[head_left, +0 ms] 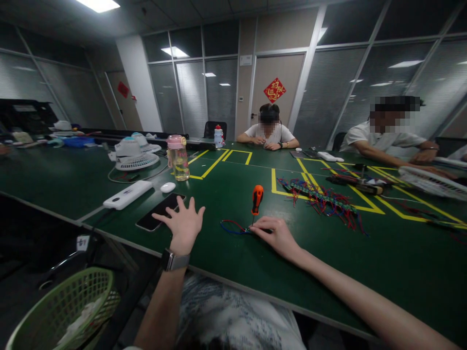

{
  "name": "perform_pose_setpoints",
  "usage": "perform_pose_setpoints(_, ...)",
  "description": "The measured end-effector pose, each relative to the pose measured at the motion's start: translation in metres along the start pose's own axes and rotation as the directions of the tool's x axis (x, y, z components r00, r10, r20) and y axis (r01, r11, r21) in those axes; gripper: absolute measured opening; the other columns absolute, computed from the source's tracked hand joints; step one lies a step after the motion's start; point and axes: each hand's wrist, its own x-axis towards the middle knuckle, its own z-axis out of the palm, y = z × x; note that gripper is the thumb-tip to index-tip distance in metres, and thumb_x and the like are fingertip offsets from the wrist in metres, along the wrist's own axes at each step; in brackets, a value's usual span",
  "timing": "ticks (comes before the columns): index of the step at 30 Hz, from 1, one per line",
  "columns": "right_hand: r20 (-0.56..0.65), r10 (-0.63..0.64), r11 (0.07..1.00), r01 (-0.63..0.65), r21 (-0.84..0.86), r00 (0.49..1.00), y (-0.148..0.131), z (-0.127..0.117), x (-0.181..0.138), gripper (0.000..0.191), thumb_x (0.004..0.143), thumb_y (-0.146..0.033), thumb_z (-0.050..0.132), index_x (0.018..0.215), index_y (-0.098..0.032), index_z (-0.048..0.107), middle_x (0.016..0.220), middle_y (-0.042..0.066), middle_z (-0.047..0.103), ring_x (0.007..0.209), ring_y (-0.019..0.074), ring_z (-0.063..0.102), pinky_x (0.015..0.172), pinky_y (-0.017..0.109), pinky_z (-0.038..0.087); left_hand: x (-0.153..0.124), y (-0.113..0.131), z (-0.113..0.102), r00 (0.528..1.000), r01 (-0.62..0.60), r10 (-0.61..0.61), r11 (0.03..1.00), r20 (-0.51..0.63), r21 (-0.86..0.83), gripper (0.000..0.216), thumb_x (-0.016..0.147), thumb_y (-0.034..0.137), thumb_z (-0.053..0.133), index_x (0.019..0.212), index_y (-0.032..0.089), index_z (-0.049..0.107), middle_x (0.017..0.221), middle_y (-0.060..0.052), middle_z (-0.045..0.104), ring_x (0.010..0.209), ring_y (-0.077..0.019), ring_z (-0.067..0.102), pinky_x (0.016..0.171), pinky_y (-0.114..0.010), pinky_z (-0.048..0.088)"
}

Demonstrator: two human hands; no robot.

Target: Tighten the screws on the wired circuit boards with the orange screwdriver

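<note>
My left hand (pixel 183 222) hovers over the green table (pixel 237 253) with its fingers spread, just right of a black phone (pixel 159 211), holding nothing. A watch is on that wrist. My right hand (pixel 274 235) rests on the table with fingers curled and pinched on a small part joined to blue and red wires (pixel 233 227). An orange-handled screwdriver (pixel 257 199) stands tip down right at those fingertips; whether the fingers grip its shaft is unclear.
A pile of red, blue and green wired parts (pixel 321 197) lies to the right inside yellow tape lines. A white power strip (pixel 127 194), white mouse (pixel 168 187), pink-lidded bottle (pixel 177 158) and small fans (pixel 133 154) stand left. Two people sit across. A green basket (pixel 62 311) is below left.
</note>
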Motion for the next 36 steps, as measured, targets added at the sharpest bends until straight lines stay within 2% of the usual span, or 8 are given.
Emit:
perform_pose_setpoints(10,-0.006,0.0,1.0,0.0,-0.006,1.0,-0.001,0.0,-0.001,0.017,0.087,-0.026,0.062,0.084,-0.021,0.077,0.079,0.004,0.074,0.072,0.0159,0.068,0.068,0.026,0.052,0.0,0.0,0.004,1.0,0.001,-0.001,1.0,-0.005,0.024,0.055,0.089,0.054,0.037,0.137,0.028,0.047,0.148,-0.017,0.035,0.126,-0.0536,0.037,0.095,-0.078,0.013)
perform_pose_setpoints(15,-0.009,0.009,1.0,-0.009,-0.015,1.0,-0.001,0.0,-0.001,0.019,0.087,-0.029,0.061,0.084,-0.021,0.077,0.08,0.005,0.074,0.072,0.0167,0.068,0.068,0.027,0.053,0.001,-0.002,0.004,0.999,-0.034,0.034,0.999,-0.037,-0.006,0.055,0.09,0.054,0.034,0.136,0.027,0.049,0.149,-0.017,0.034,0.131,-0.0518,0.029,0.095,-0.079,0.013)
perform_pose_setpoints(20,-0.01,0.001,1.0,-0.001,-0.008,1.0,-0.002,0.0,-0.001,0.021,0.088,-0.031,0.06,0.083,-0.021,0.077,0.08,0.005,0.074,0.072,0.017,0.068,0.068,0.027,0.054,0.003,-0.004,-0.002,0.999,-0.023,0.024,0.999,0.035,-0.046,0.058,0.089,0.056,0.034,0.137,0.027,0.047,0.151,-0.017,0.03,0.135,-0.0491,0.024,0.096,-0.079,0.013)
perform_pose_setpoints(30,-0.009,-0.007,1.0,0.007,0.0,1.0,0.0,0.001,-0.001,0.02,0.088,-0.03,0.06,0.084,-0.021,0.077,0.08,0.005,0.074,0.073,0.017,0.068,0.068,0.027,0.054,0.007,-0.009,-0.005,0.998,-0.023,0.029,0.995,0.059,-0.096,0.066,0.085,0.063,0.039,0.141,0.029,0.039,0.154,-0.016,0.024,0.137,-0.0484,0.019,0.095,-0.08,0.013)
perform_pose_setpoints(36,-0.009,-0.001,1.0,0.001,-0.003,1.0,-0.001,0.0,-0.001,0.02,0.088,-0.031,0.06,0.083,-0.021,0.077,0.079,0.005,0.074,0.072,0.0173,0.068,0.068,0.028,0.054,0.008,-0.011,-0.001,1.0,-0.001,0.0,0.997,-0.014,-0.073,0.069,0.082,0.067,0.042,0.14,0.028,0.042,0.154,-0.016,0.025,0.137,-0.0488,0.017,0.091,-0.083,0.01)
